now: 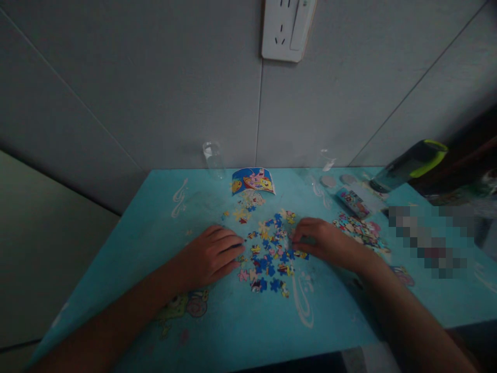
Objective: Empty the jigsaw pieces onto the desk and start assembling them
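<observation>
Loose jigsaw puzzle pieces [267, 264], mostly blue with yellow and pink ones, lie scattered on a blue patterned tabletop [147, 248]. At their left edge rests my left hand [215, 254], palm down with fingers slightly apart, its fingertips near the outermost pieces. My right hand [320, 239] is over the right edge of the scatter. Its thumb and fingertips come together close to the pieces, and whatever may be between them is hidden. Behind the pieces stands a curved picture card [253, 181] with cartoon figures on a blue ground.
A second heap of puzzle pieces [363, 230] lies beyond my right wrist, near a printed tube [353, 202] and two round lids [328, 181]. A clear plastic container [214, 158] stands by the wall. A dark bottle [407, 166] is at the back right. Pixelation hides part of the right side.
</observation>
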